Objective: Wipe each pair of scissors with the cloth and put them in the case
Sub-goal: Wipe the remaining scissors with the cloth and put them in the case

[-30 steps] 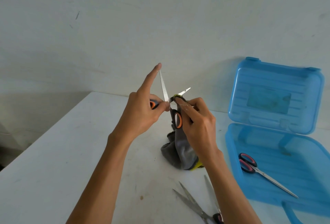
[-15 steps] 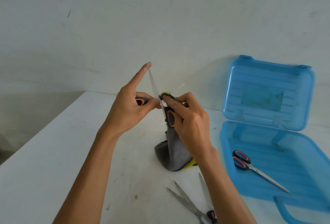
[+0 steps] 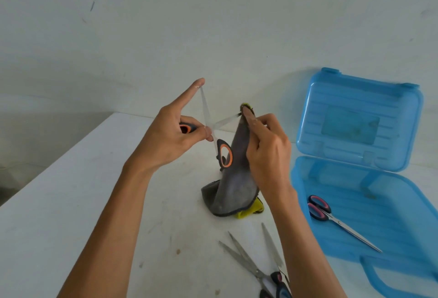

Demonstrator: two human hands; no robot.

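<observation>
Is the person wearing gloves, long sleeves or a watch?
No. The left hand and right hand are bare, with no gloves or rings showing. The left forearm and right forearm are bare too: no sleeves, watch or bracelet in view.

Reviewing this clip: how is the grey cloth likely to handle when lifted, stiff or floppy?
Probably floppy: pinched high by the right hand, the grey cloth hangs in a soft drape toward the table. Likely light, since fingertips alone hold it up. Unlikely to roll or slide; its lower edge looks bunched.
</observation>
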